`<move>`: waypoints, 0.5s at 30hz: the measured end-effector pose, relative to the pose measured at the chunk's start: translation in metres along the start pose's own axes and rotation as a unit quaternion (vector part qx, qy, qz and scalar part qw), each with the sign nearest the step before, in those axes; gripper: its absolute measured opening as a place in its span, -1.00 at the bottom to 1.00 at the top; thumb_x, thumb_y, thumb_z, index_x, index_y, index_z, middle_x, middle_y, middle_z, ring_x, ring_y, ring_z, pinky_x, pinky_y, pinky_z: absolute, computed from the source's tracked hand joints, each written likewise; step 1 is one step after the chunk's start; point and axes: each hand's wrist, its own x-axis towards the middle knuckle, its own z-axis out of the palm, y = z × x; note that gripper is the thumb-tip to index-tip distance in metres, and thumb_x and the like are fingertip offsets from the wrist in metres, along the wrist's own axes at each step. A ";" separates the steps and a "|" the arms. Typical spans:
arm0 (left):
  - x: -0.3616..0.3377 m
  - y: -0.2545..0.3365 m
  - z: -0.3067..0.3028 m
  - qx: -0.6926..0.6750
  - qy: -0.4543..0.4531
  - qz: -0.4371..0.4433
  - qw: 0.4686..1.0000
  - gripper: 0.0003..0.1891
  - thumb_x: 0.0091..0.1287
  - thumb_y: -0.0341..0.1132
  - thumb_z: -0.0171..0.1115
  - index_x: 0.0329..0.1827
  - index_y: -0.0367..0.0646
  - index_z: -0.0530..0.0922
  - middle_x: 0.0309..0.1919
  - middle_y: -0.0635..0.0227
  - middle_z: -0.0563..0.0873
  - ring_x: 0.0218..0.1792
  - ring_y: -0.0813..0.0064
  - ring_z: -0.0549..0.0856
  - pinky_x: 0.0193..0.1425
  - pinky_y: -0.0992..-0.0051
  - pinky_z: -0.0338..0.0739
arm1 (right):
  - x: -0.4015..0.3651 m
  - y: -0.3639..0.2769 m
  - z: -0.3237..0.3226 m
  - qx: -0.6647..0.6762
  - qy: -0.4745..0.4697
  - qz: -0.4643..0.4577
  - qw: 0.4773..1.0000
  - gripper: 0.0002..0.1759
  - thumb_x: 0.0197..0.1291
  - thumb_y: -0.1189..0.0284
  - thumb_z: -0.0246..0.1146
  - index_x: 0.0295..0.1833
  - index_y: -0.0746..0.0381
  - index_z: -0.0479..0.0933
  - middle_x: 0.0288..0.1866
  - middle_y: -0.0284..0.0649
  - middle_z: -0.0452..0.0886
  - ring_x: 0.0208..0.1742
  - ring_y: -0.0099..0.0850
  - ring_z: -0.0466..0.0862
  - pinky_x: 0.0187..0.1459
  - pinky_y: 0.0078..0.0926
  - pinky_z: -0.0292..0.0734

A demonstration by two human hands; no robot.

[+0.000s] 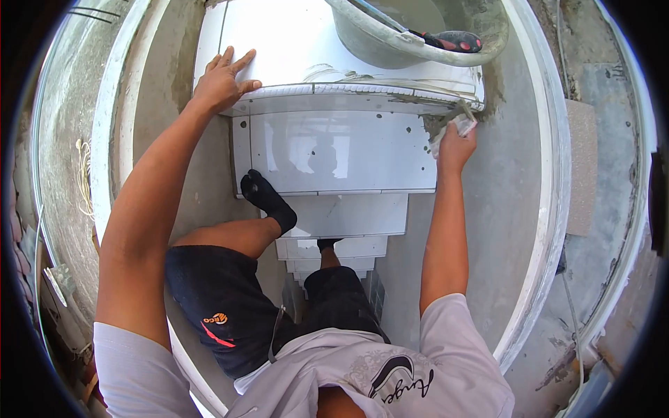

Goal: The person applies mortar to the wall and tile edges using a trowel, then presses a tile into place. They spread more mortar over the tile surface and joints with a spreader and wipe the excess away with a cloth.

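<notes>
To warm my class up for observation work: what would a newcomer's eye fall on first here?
Probably the glossy white tiled steps, narrowing away down the middle of the view. Next, the large round grey bucket at the top right, a black-and-red tool handle across its rim. Then the two bare hands: left spread on the top step, right gripping a pale, smeared wad at its right end.

Outside the pale wall [120, 132] on the left, a light cord [85, 174] lies loosely coiled on rough grey ground [66, 132], with thin dark rods [94, 14] near the top edge. Beyond the right-hand wall [519, 174], a beige slab [580, 167] (speckled, by the look of it) lies flat on stained concrete [603, 160]. Below it, a thin cable [577, 327] trails along the floor.
</notes>
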 end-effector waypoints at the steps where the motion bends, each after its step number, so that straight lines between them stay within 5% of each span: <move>1: 0.000 0.000 0.001 -0.003 0.000 -0.001 1.000 -0.14 0.21 0.45 0.22 0.62 0.62 0.22 0.68 0.26 0.14 0.66 0.04 0.12 0.58 0.10 0.33 | 0.023 0.018 -0.019 -0.010 0.027 -0.057 0.998 -0.46 0.17 0.60 0.25 0.32 0.29 0.56 0.08 -0.05 0.72 0.05 -0.22 0.71 0.16 -0.32 0.56; 8: 0.001 0.003 -0.009 -0.037 0.003 0.021 0.999 -0.19 0.30 0.28 0.33 0.63 0.47 0.28 0.65 0.00 0.16 0.62 -0.14 0.15 0.64 0.11 0.17 | 0.060 0.027 -0.001 -0.116 0.137 -0.160 0.971 -0.41 0.15 0.66 0.17 0.35 0.18 0.57 0.19 0.05 0.63 0.19 -0.03 0.66 0.24 -0.23 0.53; 14: -0.001 0.000 -0.002 -0.019 0.013 0.017 1.000 -0.17 0.27 0.36 0.28 0.62 0.51 0.26 0.66 0.08 0.16 0.63 -0.09 0.15 0.62 0.09 0.23 | -0.051 -0.007 0.077 -0.026 0.039 -0.187 0.981 -0.25 0.05 0.85 0.09 0.36 0.07 0.59 0.11 -0.06 0.52 0.18 -0.06 0.62 0.24 -0.23 0.53; 15: 0.002 -0.003 0.000 -0.006 0.019 0.019 1.000 -0.16 0.25 0.40 0.26 0.62 0.55 0.25 0.66 0.13 0.17 0.64 -0.06 0.16 0.61 0.09 0.26 | -0.078 -0.021 0.095 -0.001 0.017 -0.176 0.984 -0.33 0.15 0.81 0.15 0.34 0.04 0.62 0.16 -0.09 0.56 0.21 -0.10 0.62 0.28 -0.28 0.51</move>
